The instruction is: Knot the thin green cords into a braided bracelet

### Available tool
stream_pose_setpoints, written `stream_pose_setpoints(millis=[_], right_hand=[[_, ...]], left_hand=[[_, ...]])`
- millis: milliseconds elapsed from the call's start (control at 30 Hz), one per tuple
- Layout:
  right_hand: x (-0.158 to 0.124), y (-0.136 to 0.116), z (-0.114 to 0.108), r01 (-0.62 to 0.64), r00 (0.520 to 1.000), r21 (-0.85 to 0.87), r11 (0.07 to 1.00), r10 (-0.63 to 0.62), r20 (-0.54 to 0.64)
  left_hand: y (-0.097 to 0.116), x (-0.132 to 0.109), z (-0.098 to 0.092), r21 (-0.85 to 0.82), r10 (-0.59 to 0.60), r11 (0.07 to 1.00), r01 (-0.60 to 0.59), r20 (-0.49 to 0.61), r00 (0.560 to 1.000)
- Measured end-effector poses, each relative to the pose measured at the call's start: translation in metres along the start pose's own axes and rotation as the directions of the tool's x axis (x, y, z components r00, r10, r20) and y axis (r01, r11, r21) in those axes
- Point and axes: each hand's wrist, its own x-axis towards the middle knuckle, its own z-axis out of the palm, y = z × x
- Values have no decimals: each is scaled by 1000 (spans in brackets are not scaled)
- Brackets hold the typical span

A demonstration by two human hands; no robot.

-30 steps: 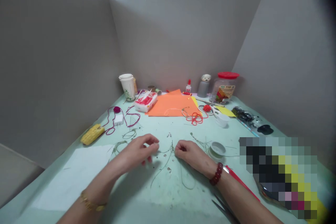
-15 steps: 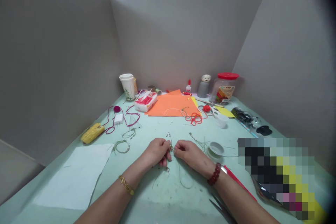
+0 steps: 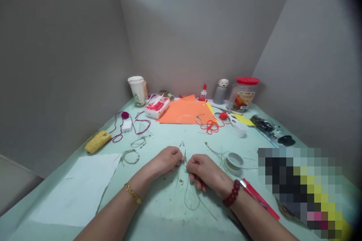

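Note:
Over the middle of the table, my left hand (image 3: 169, 160) pinches a thin green cord (image 3: 191, 208) near its knotted top end. Close beside it, my right hand (image 3: 203, 169) has thumb and forefinger closed on the same cord, its other fingers curled. From between the hands the cord hangs in a loop, with loose strands trailing onto the table. Tiny beads or scraps (image 3: 181, 144) lie just beyond the fingertips. A spool of green cord (image 3: 234, 161) is right of my right hand, beside loose green strands (image 3: 216, 153). Finished-looking cord loops (image 3: 130, 156) lie to the left.
White paper (image 3: 70, 192) lies at left, near a yellow corn-shaped item (image 3: 97, 141). Behind are orange sheets (image 3: 183, 112), a tissue pack (image 3: 157, 107), red cord (image 3: 211, 127), a cup (image 3: 137, 91) and a red-lidded jar (image 3: 241, 95). A red strip-like item (image 3: 261, 199) borders my right forearm.
My hands have moved slightly apart at the cord. My right hand has turned so its lower fingers show; my left fingers are tucked in more. The hanging cord loop has shifted.

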Motion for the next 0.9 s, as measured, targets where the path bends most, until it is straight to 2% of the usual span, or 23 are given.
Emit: stream_pose_setpoints(millis=[100,200,333,400,467,533,600,667,767,900], right_hand=[[1,2,0,21,1000,-36,999,-21,-3],[1,3,-3,25,1000,-68,997,-24,20],[0,0,-13,26,1000,-113,993,-25,12],[-1,-1,-18,34,999,-170,985,-39,-28],[-1,-2,-21,78,989,-278,957,-110,-103],[1,-3,-21,162,942,-430,888,-269,-203],[4,-2,-18,220,866,-552,804,-421,-268],[7,0,-13,232,832,-578,782,-468,-298],[9,3,-5,196,861,-476,857,-383,-334],[8,3,1,100,930,-220,970,-170,-327]], left_hand=[[0,4,1,90,-15,996,23,-83,996],[-3,7,3,168,31,986,-6,-147,989],[-6,7,3,103,31,994,-20,-105,994],[-5,5,2,80,13,997,-7,-76,997],[-4,3,1,70,-2,998,7,-61,998],[-3,2,1,67,-6,998,10,-60,998],[-2,2,2,64,6,998,-1,-71,997],[-3,3,4,57,17,998,-12,-85,996],[-6,5,5,43,26,999,-21,-101,995],[-13,10,5,46,48,998,-45,-80,996]])
